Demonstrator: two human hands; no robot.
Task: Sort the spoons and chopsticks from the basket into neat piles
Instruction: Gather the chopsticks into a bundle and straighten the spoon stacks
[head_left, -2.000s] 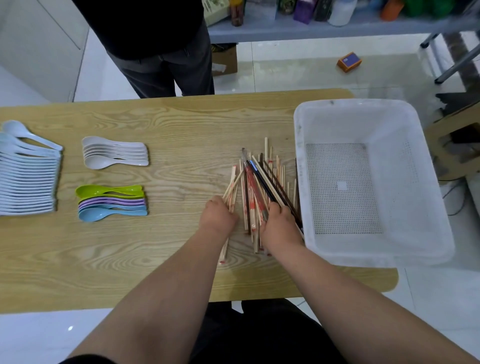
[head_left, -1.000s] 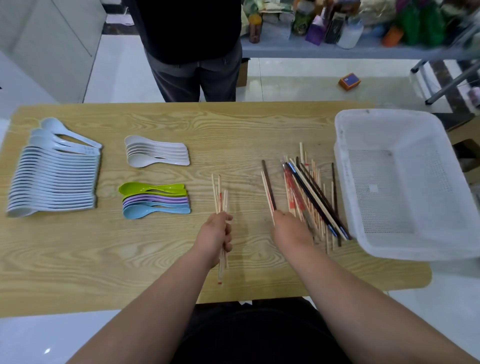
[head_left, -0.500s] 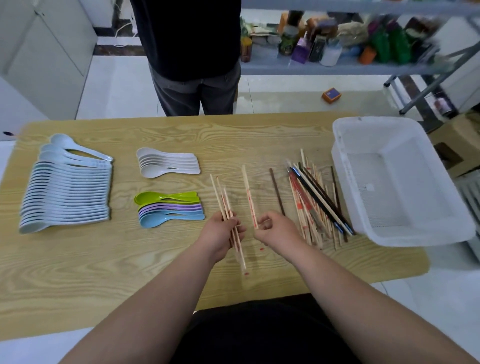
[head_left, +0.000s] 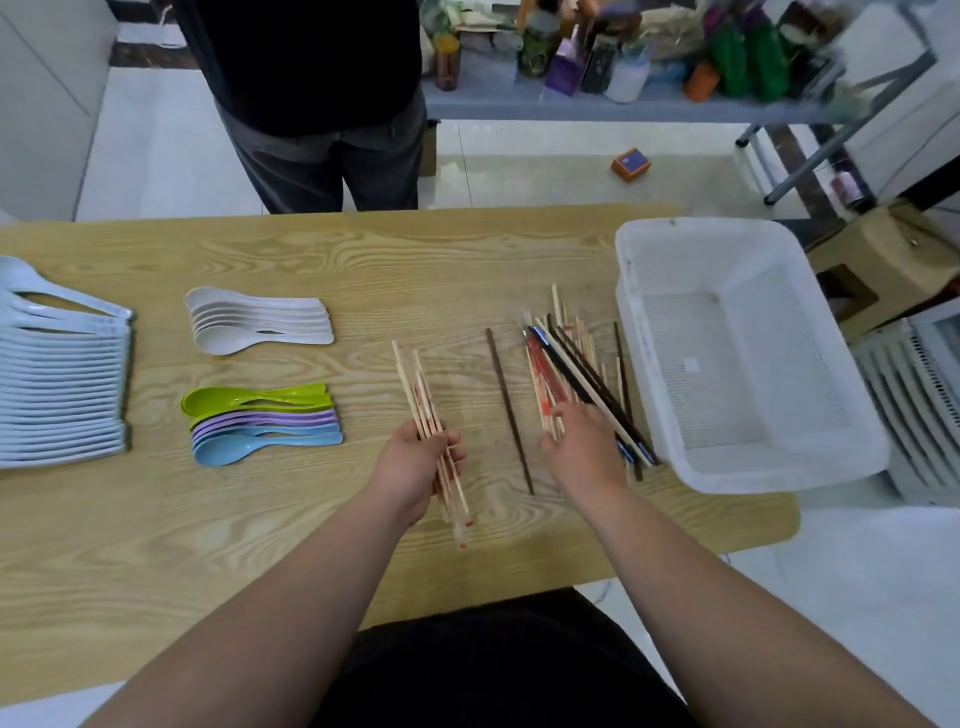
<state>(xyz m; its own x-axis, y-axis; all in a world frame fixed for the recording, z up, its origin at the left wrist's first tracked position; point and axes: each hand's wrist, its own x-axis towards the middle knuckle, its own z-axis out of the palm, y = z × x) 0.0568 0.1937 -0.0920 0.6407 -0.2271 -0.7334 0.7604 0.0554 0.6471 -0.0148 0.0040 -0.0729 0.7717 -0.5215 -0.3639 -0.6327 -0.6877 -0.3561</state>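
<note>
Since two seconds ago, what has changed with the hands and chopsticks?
The left hand pulled a bundle of pale chopsticks leftward from the mixed pile and grips it. The right hand is back at the pile. A dark chopstick now lies alone between them. Spoons and basket unchanged.

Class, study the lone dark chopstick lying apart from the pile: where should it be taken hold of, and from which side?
Probably best pinched near its middle from straight above, across its width: the dark chopstick lies flat on the table, thin, alone, with bare wood on both sides.
</note>
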